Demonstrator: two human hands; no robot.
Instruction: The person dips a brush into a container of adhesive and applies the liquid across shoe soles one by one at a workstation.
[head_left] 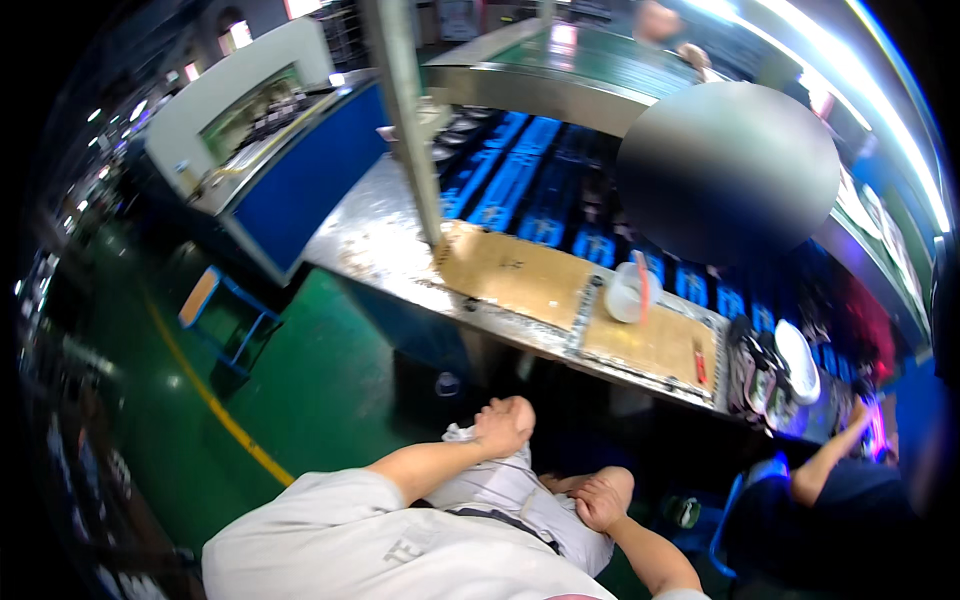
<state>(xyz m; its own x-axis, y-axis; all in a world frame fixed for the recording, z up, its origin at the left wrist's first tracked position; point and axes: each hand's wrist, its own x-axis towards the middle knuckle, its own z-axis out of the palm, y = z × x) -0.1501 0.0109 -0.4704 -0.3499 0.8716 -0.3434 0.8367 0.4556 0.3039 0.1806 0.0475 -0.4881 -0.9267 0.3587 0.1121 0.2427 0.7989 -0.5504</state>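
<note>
I sit with both hands on my bare knees, below the edge of a metal workbench (520,338). My left hand (502,430) lies open over the left knee, beside the bunched hem of my light shorts (490,484). On the right knee rests my right hand (598,503), open with its fingers bent over it. Neither hand appears to hold anything. On the bench in front lie flat cardboard sheets (520,277). A whitish plastic cup (624,300) with a reddish stick stands on them, and a small red tool (699,362) lies further right.
Behind the cardboard runs a conveyor with blue-lit slats (545,228). Dark shoes (748,375) and a white oval piece (797,362) sit at the bench's right. A co-worker's arm (832,455) reaches there. A blue-framed stool (232,318) stands on the green floor (330,360), left.
</note>
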